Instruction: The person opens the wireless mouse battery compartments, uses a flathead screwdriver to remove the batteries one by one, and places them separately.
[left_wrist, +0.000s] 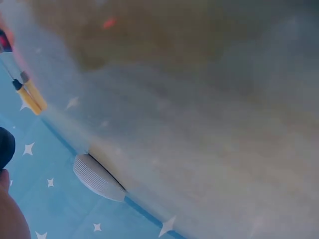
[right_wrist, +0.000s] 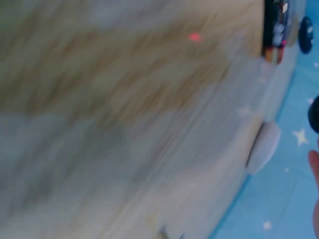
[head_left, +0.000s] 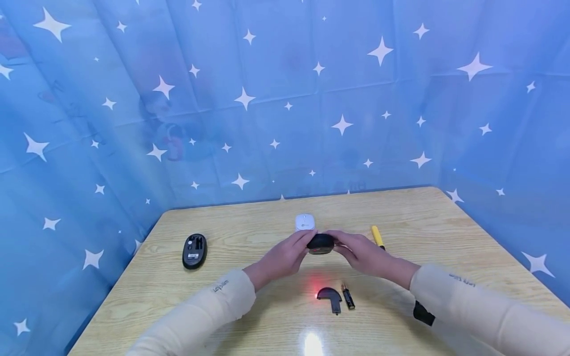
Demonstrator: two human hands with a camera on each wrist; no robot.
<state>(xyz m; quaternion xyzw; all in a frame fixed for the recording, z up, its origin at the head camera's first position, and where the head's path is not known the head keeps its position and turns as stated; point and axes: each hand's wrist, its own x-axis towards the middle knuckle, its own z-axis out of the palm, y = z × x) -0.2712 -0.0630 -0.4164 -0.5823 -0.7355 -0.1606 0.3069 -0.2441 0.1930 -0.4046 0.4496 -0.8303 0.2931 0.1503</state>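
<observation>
Black mouse [head_left: 321, 243], rounded, small patch glowing red.

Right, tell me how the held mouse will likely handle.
The mouse is likely stiff: it looks unbent between left hand and right hand. Being smooth and rounded, it might slip. A drop could harm it, as its red light suggests electronics.

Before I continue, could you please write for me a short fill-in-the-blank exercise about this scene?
1. The left hand and right hand hold a mouse whose colour is ____.
2. The leftmost mouse lies with its ____ facing up.
3. In the head view, the battery lies to the ____ of the loose cover.
4. The curtain is blue, and its stars are ____.

Missing words: black; underside; right; white.
</observation>
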